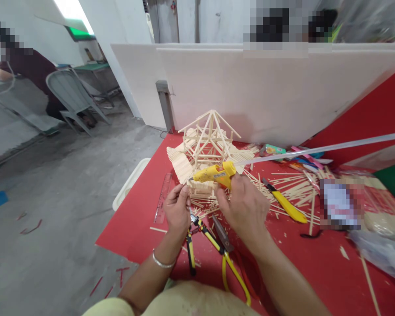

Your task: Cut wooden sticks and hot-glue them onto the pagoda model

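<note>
My right hand [245, 206] is closed round the grip of a yellow glue gun [214, 174], whose nozzle points left at a small stick panel. A long clear glue stick [322, 149] runs from the gun's back to the right. My left hand [177, 208] pinches a small piece of joined wooden sticks [202, 188] just below the gun. Behind both hands stands a house-like model of thin wooden sticks [209, 142] on the red table [134, 232].
Yellow-handled pliers [206, 239] and cutters lie under my wrists. A clear ruler [163, 197] lies left; a yellow utility knife [286, 204] and loose sticks [296, 184] lie right. White boards [266, 87] wall the table's back. A seated person and grey chair [70, 94] are far left.
</note>
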Available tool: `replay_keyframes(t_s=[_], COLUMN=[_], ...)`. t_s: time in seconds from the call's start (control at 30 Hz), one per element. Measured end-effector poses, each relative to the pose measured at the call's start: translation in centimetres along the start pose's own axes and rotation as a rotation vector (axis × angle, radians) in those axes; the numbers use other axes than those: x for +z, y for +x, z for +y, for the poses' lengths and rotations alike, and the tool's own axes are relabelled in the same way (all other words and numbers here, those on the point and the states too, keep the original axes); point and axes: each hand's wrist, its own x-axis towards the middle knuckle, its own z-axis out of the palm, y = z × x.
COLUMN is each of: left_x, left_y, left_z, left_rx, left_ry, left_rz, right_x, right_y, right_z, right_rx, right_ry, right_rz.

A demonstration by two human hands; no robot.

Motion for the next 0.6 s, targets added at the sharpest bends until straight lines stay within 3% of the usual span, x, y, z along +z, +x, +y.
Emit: replay_keyframes(t_s=[0.6], left_x=[0.20], left_y=[0.07], left_z=[0.02], left_rx=[0.009], left_ry=[-0.007], left_rz=[0.002], right_x=[-0.01], right_y=[-0.07], right_z=[-0.06], right_rx=[-0.017], right_ry=[0.006], right_rz=[0.015])
